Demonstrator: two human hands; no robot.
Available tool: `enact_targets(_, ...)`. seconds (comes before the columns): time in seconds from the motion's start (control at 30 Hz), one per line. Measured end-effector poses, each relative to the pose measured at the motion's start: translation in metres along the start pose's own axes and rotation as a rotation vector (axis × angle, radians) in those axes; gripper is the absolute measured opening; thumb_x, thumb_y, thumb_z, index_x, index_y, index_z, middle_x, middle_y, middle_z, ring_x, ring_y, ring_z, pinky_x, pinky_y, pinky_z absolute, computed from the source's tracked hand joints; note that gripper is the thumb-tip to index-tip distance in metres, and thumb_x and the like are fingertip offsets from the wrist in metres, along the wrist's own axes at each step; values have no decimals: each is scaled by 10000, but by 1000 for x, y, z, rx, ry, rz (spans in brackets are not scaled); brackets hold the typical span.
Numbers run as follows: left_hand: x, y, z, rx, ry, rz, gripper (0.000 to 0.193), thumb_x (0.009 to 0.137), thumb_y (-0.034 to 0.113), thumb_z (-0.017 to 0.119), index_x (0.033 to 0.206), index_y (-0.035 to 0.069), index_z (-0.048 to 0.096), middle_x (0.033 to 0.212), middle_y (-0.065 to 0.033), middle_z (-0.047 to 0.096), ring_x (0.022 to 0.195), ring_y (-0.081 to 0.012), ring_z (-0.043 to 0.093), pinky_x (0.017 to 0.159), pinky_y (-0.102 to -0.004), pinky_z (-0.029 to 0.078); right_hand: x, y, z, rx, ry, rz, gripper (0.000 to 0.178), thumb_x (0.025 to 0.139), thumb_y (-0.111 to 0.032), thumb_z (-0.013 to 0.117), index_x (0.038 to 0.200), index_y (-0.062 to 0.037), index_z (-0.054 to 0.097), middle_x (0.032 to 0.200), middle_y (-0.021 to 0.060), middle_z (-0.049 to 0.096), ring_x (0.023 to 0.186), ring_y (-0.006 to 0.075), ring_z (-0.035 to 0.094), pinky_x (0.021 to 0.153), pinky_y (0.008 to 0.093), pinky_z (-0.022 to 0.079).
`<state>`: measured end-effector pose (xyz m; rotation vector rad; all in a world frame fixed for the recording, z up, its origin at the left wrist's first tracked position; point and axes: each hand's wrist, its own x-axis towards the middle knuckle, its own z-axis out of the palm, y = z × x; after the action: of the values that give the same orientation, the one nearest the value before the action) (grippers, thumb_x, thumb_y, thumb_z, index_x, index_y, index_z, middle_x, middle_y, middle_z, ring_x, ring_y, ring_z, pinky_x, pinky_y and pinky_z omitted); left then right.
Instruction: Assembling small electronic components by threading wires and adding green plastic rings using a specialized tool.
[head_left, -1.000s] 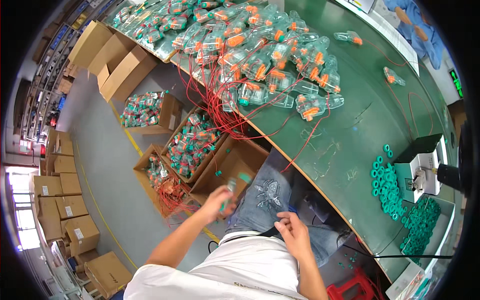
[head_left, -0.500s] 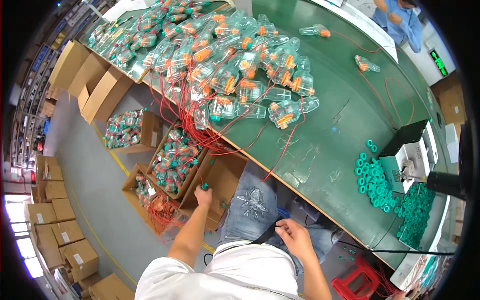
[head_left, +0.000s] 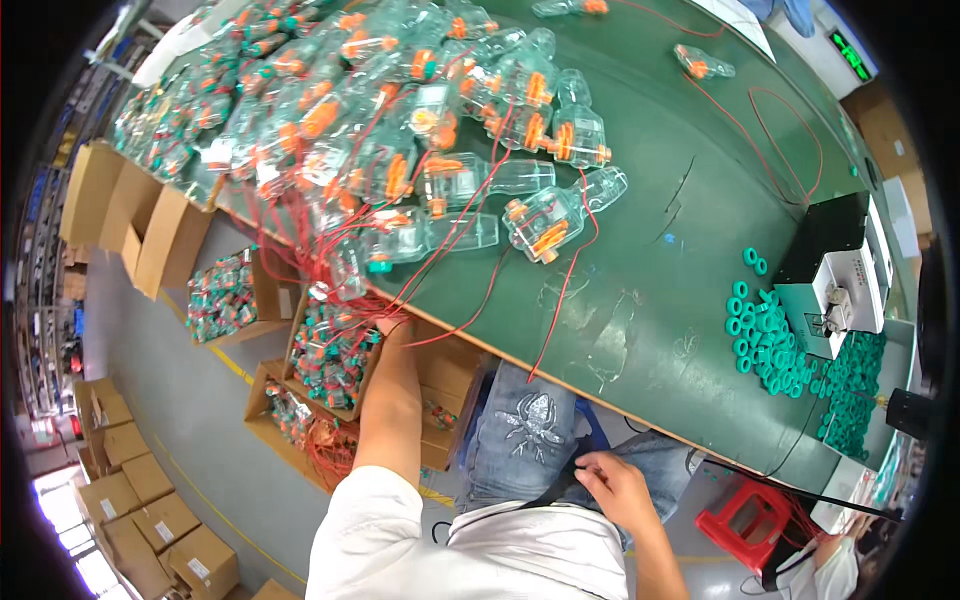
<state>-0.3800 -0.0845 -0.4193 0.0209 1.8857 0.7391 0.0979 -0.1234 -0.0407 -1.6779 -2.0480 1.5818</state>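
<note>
My left hand (head_left: 393,326) reaches to the table's near edge, beside a bundle of red cords (head_left: 318,262). The cords and table edge hide its fingers, so I cannot see what it holds. Above it, clear plastic bottle-shaped cases with orange wheels (head_left: 460,182) lie heaped on the green table (head_left: 640,300), red cords trailing from them. My right hand (head_left: 615,487) rests over my lap, its fingers closed on a black strap (head_left: 558,487). Below my left forearm stands an open cardboard box (head_left: 445,365) with a few small pieces in it.
More boxes of similar cases (head_left: 335,345) stand on the floor at left. Green rings (head_left: 765,340) lie beside a black-and-white machine (head_left: 830,270) at right. A red stool (head_left: 745,525) stands under the table. Stacked cartons (head_left: 165,520) line the left.
My left hand has moved from over the open box, where it held a small green piece, up to the red cords at the table edge. The view has shifted; my right hand stays by the strap.
</note>
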Motion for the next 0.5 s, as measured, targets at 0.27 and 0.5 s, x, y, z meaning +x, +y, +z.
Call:
enact_targets(0.27,8,-45,-8,180,37,256,319,963,181,554,1274,122,589,1181,-36,638,1059,-224,607,949,-406,509,-11,36,1,120,1,270,212,913,-184,689,1068,-39,680,886,127,719,739,229,685,696,333,533)
enact_targets(0.5,35,-16,-18,312,160,544,276,958,149,542,1219,102,618,1169,-60,654,1044,-244,621,927,-396,516,8,34,1,99,-30,199,220,915,-191,694,1077,-44,672,897,122,721,775,226,688,723,333,535)
